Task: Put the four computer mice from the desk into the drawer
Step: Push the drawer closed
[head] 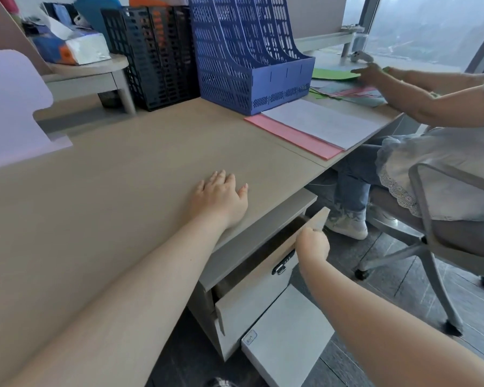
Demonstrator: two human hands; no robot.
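Note:
My left hand (220,195) lies flat on the beige desk (109,191) near its front edge, fingers apart, holding nothing. My right hand (312,244) grips the top edge of the drawer front (263,289) below the desk; the drawer stands slightly pulled out, with a dark gap behind its front. A black combination lock (284,263) sits on the drawer front. I see no computer mouse on the desk, and the inside of the drawer is hidden in shadow.
A blue file rack (249,57) and a black one (154,54) stand at the back. Pink and white papers (313,127) lie to the right. Another person (430,141) sits on a wheeled chair right of the drawer. A lower white drawer (288,336) juts out.

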